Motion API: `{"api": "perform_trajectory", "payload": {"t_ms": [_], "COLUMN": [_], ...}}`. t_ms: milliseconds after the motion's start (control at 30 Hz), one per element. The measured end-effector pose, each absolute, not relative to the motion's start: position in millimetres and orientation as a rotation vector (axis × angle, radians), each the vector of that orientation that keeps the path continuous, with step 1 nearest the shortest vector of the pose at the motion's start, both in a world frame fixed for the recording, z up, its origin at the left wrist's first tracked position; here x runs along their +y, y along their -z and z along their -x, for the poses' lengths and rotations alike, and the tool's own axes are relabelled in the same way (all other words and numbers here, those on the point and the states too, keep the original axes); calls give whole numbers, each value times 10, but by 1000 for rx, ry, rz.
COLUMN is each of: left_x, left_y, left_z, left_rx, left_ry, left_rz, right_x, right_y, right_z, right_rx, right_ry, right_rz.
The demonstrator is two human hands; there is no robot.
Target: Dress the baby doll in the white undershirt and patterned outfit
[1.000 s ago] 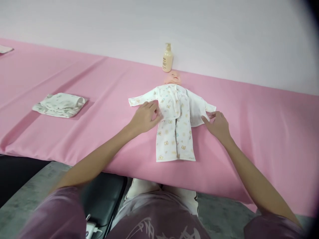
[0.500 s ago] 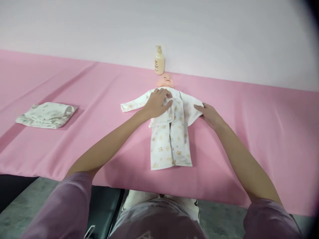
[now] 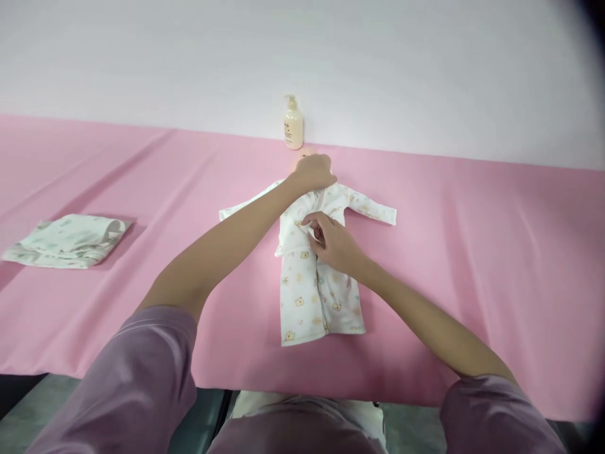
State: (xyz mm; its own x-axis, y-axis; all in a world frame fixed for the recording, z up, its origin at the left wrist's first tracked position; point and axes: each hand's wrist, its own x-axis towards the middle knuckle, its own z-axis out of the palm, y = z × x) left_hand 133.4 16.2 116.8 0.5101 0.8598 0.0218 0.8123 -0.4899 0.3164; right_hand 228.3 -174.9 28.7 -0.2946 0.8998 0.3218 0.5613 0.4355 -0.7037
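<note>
- Pinching a fold at the front edge of the baby jacket (image 3: 289, 228), the right hand (image 3: 333, 241) sets thumb and forefinger close together, apparently to control the loose flap.
- Left hand (image 3: 314, 172) reaches across the top of the jacket, partly covering the doll's head (image 3: 307, 152); fingers curled inward, cannot tell whether that grip holds cloth.
- Jacket lies on the pink-covered worktop (image 3: 165, 189), sleeves (image 3: 371, 209) spread to both sides, likely so the front stays flat and reachable.
- Trousers (image 3: 301, 296) extend from under it toward the near edge, legs side by side, probably keeping the outfit lined up.
- Pump bottle (image 3: 293, 129) stands upright just beyond the head, seemingly out of the hands' path.
- Folded cloth (image 3: 70, 243) lies well apart, leftward, presumably for the same reason.
</note>
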Motion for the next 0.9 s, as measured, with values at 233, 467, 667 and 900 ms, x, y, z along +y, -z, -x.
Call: {"api": "perform_trajectory", "payload": {"t_ms": [233,467,667,900], "left_x": [468,282,252,232], "left_y": [-1000,-713,-675,-350], "left_z": [-880,-821,-869,-223], "left_rx": [1622,1520,1509,1391], "left_ry": [-450,-729,-809,-1033], "left_rz": [-2352,-2329,-2259,-2411], "right_x": [-1800,-1931,-2056,-1939], "right_y": [-311,-106,20,128], "right_z": [-2449,-2552,-2936,-3748], "right_rx": [-2182,-2046,-2163,-1991], "right_ry": [-515,-80,104,26], "right_rz": [1130,1314,1266,1492]}}
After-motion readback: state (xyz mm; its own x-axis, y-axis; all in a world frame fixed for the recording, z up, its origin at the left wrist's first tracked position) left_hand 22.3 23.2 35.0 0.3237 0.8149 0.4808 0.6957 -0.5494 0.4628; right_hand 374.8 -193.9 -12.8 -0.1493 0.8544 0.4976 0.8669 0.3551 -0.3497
